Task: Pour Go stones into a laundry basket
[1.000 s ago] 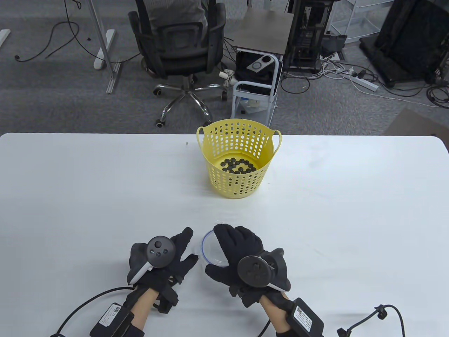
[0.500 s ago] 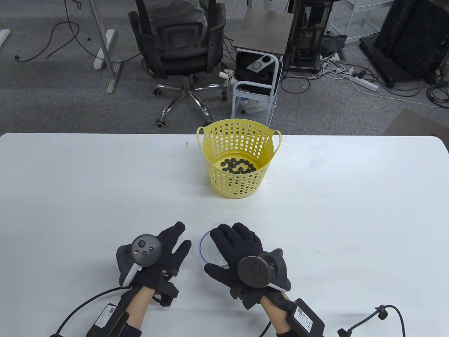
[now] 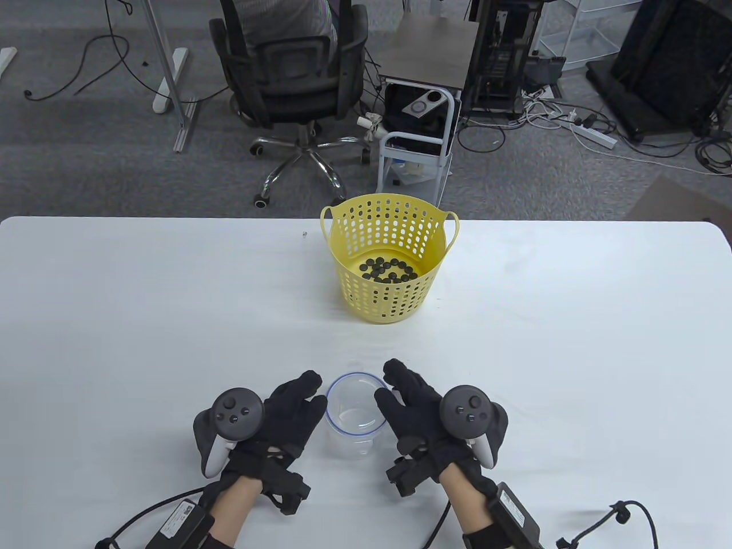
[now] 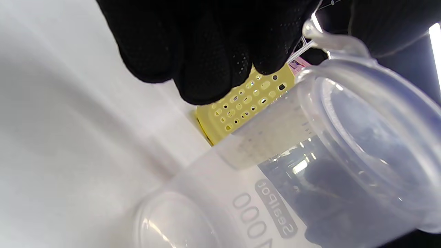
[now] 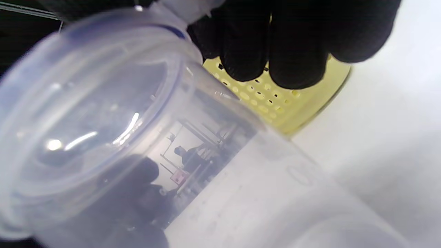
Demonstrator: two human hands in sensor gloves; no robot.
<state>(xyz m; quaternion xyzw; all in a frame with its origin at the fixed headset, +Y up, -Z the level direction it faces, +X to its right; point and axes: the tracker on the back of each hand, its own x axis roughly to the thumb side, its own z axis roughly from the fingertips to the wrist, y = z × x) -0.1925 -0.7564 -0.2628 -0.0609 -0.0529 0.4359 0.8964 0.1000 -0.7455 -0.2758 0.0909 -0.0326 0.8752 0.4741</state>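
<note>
A yellow perforated laundry basket (image 3: 389, 297) stands at the table's far middle, with several black Go stones (image 3: 389, 270) on its bottom. A clear empty plastic container (image 3: 355, 426) with a blue rim stands upright near the front edge. My left hand (image 3: 303, 400) lies just left of it, fingers stretched out, and my right hand (image 3: 394, 389) lies just right of it, fingertips at the rim. Neither hand grips it. In the left wrist view, the container (image 4: 310, 172) fills the frame below my fingers (image 4: 206, 51), with the basket (image 4: 241, 110) behind. The right wrist view shows the container (image 5: 137, 137) and the basket (image 5: 286, 103).
A tiny object (image 3: 304, 234) lies on the white table (image 3: 572, 343) left of the basket. Beyond the far edge stand an office chair (image 3: 291, 74) and a small cart (image 3: 417, 126). Glove cables (image 3: 617, 514) trail at the front edge.
My right hand has come off the top of the container and moved to its right side. My left hand has shifted right, close to the container's left side. The container now shows fully.
</note>
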